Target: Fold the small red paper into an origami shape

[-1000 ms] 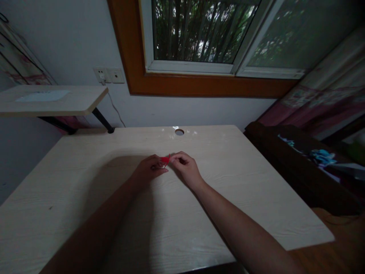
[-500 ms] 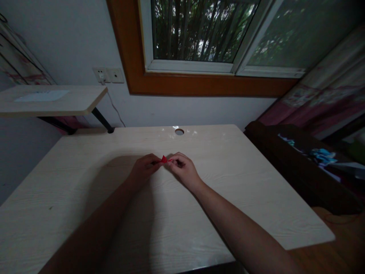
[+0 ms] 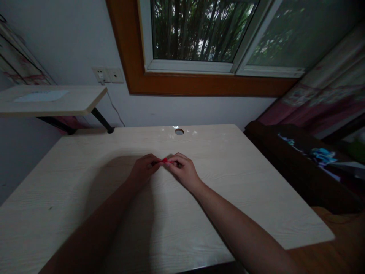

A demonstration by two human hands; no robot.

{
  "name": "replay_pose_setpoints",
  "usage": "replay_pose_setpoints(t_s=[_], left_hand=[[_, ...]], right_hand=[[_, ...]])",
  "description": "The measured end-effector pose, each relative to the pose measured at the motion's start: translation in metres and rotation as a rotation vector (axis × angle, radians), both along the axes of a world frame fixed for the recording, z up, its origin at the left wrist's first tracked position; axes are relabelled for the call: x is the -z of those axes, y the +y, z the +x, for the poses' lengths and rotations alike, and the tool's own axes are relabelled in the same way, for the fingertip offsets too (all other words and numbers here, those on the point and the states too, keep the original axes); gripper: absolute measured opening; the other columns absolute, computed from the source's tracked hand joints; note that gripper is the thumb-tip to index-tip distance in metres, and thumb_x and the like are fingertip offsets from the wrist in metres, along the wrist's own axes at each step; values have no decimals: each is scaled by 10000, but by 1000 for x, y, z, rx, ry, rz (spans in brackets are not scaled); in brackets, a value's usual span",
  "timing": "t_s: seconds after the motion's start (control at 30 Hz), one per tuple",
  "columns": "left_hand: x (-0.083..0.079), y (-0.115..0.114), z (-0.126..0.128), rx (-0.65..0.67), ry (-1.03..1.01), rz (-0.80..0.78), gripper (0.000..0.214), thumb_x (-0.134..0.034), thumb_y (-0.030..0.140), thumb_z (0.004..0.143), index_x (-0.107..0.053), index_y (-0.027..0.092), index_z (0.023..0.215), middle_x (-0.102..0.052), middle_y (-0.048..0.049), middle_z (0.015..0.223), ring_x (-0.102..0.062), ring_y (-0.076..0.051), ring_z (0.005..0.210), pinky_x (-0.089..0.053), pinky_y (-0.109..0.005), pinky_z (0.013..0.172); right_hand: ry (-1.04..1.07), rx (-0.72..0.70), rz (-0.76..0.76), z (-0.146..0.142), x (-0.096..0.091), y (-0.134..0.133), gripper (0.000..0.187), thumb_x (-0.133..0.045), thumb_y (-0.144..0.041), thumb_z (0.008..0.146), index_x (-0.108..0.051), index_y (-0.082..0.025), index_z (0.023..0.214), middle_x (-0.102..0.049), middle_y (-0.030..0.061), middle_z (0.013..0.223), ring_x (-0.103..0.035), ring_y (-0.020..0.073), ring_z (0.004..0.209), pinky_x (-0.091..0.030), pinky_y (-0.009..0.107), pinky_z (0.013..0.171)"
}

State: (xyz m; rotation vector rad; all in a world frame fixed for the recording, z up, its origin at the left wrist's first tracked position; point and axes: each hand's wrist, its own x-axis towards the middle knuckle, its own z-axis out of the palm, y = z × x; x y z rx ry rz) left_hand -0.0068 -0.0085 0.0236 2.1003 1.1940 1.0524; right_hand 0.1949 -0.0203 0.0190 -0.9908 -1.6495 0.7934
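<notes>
Between my fingertips is a small red folded piece [image 3: 164,160] that looks like paper; its exact shape is too small to make out. My left hand [image 3: 144,168] pinches its left end between thumb and fingers. At the other end, my right hand [image 3: 184,168] has thumb and forefinger closed on it, the remaining fingers curled. Only the middle of the red piece shows, and the fingertips hide its ends. Both hands are close together over the pale wood-grain table [image 3: 228,182], a little in front of its round cable hole [image 3: 179,131].
A raised shelf [image 3: 94,104] on black legs stands at the back left, with a sheet of paper [image 3: 42,96] on it. Behind the table are a wall socket [image 3: 108,75] and a window. Dark furniture [image 3: 288,163] with a blue item [image 3: 323,155] stands to the right.
The pointed red tip that stood up between my hands now looks lower and flatter. My hands have hardly moved, and both still pinch the red piece.
</notes>
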Motion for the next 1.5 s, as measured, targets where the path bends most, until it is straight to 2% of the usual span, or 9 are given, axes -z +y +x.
replay_pose_setpoints(t_s=[0.27,0.47,0.63,0.87,1.07,1.5], left_hand=[[1,-1,0,22,-15,3,133,-662,298,896,-716,180,867,-687,-25,790,-631,-132,715,-487,-228,681],[0,-1,0,32,-63,-31,159,-676,340,884,-720,188,860,-702,-32,812,-650,-141,743,-503,-234,703],[1,0,-1,10,-112,-101,183,-706,364,851,-724,190,798,-705,-26,774,-639,-143,712,-494,-236,684],[3,1,-2,-9,-234,-245,196,-752,367,793,-718,177,759,-688,-14,722,-612,-142,679,-468,-238,650],[3,0,-2,-12,-285,-280,177,-765,344,771,-722,174,750,-691,-14,724,-603,-139,686,-461,-243,665],[1,2,-2,-75,-246,-279,175,-760,349,758,-728,177,749,-704,-7,697,-605,-134,637,-465,-234,612]], right_hand=[[-16,20,-22,0,0,-1,123,-716,-338,857,-743,-220,831,-571,5,717,-509,138,636,-412,275,607],[17,0,-41,1,0,-1,96,-735,-311,844,-759,-221,821,-598,6,726,-510,135,641,-406,277,610],[64,-15,-91,1,-2,1,80,-760,-305,823,-776,-229,803,-654,19,758,-541,144,670,-405,286,627],[152,-19,-167,3,-1,2,100,-773,-327,803,-777,-230,779,-659,18,768,-570,154,714,-419,292,667],[154,-11,-203,5,1,3,119,-761,-335,803,-771,-218,786,-645,17,763,-555,152,713,-418,291,678],[334,-5,-377,5,2,6,253,-788,-425,743,-745,-179,780,-600,-3,679,-484,115,593,-367,265,567]])
